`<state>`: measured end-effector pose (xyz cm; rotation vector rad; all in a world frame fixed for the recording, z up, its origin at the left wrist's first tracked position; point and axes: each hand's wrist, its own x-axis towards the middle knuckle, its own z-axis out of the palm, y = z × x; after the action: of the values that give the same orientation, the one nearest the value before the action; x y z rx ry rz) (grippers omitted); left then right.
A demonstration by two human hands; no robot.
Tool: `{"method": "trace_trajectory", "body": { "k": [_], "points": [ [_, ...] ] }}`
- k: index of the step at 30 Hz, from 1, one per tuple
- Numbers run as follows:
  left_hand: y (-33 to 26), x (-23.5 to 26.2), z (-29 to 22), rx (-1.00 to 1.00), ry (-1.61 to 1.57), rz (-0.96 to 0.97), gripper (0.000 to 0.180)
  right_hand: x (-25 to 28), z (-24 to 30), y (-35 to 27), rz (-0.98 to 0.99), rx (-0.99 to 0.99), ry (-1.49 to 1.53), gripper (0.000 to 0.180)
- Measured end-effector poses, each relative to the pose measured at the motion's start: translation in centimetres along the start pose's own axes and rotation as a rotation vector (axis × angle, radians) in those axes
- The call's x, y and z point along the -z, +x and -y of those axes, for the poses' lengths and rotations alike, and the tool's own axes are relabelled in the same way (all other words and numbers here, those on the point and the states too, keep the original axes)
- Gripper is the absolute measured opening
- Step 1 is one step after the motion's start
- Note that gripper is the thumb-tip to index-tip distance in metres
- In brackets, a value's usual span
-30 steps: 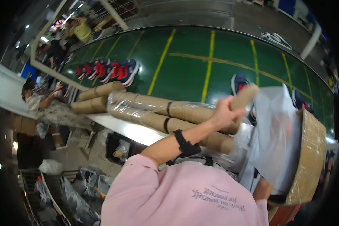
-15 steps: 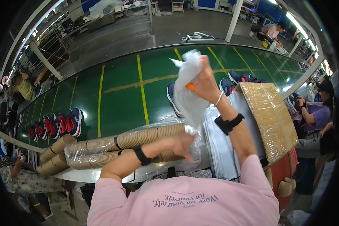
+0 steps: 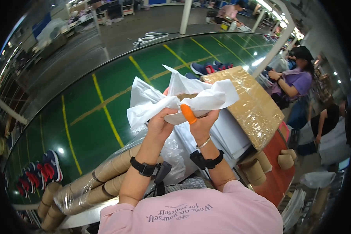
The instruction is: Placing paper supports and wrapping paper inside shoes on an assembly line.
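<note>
Both hands are raised in front of me, closed on a crumpled sheet of white tissue paper. Inside the paper's folds shows a brown cardboard ring, mostly hidden by the sheet. My left hand grips the paper's near left side. My right hand holds the near right side, its thumb in an orange finger cot pressing the paper against the ring. Below the hands lies a stack of white sheets. Rows of brown cardboard rings in clear plastic lie left of my left forearm.
A tape-covered cardboard piece rises at the right. Loose cardboard rings sit on a red-brown surface. Navy and red shoes stand on the green conveyor at left, more shoes beyond the cardboard. A person in purple works at right.
My right hand has brought the white paper down and nearer. My left hand has risen from the bagged rings to join it, and a cardboard ring now shows inside the paper. The view has swung right.
</note>
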<state>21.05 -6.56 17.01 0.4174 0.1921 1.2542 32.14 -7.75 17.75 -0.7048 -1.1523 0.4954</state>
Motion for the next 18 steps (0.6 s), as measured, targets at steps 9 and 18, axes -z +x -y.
{"method": "trace_trajectory", "body": {
  "k": [9, 18],
  "points": [
    [2.3, 1.9, 2.0, 0.016, 0.502, -0.195, 0.032, 2.9, 1.1, 1.7, 0.126, 0.185, -0.340, 0.051],
    [-1.4, 1.8, 2.7, 0.090, 0.956, 0.305, 0.082, 2.5, -2.8, 3.2, 0.384, -0.185, -0.506, 0.035]
  ]
}}
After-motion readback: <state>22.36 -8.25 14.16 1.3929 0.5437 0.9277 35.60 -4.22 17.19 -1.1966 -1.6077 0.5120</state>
